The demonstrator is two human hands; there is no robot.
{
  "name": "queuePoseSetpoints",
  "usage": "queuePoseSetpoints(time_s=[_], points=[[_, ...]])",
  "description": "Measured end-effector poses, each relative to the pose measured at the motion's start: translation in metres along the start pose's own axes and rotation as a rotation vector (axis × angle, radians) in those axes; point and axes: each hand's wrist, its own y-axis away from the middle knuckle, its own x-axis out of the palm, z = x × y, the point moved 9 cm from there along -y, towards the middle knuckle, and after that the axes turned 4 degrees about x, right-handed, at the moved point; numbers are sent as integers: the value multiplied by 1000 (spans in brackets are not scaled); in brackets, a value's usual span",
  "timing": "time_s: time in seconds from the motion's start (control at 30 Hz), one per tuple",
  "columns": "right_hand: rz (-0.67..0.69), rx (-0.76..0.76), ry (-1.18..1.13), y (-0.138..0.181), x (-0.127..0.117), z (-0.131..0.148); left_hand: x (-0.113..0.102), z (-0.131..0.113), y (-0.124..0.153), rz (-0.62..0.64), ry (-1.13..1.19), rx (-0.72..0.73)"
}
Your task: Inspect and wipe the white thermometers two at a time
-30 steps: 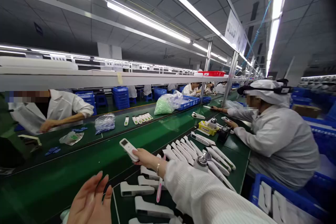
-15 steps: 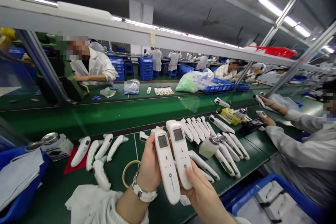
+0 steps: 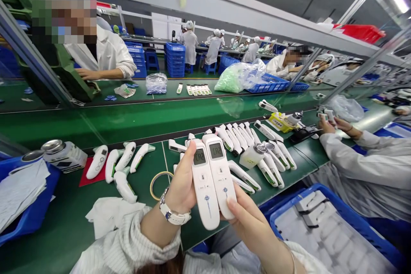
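Left grip (image 3: 183,182), right grip (image 3: 253,229), thermometers (image 3: 221,177) half-hidden

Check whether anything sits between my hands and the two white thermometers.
Nothing visible does. The left hand grips the left thermometer directly, thumb along its edge, and the right hand holds the right thermometer from below. The two sit side by side, screens facing the camera.

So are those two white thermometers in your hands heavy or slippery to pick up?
Probably light: the left hand and right hand each hold one upright with fingers alone. Likely stiff: the right thermometer stands straight though gripped only near its foot, beside the left thermometer. Their smooth white shells may be slightly slippery.
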Motion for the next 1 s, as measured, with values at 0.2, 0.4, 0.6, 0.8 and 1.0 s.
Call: queuePoseSetpoints(time_s=[0.2, 0.4, 0.6, 0.8, 1.0], points=[[113, -36, -32, 1, 7, -2, 1, 1, 0, -21, 30, -71], [94, -67, 56, 1, 8, 4, 3, -4, -3, 40, 83, -20], [42, -89, 141, 4, 5, 5, 3, -3, -6, 49, 118, -44], [-15, -89, 217, -2, 1, 5, 1, -2, -7, 23, 49, -6], [-192, -104, 279, -19, -15, 11, -4, -13, -2, -15, -101, 320]])
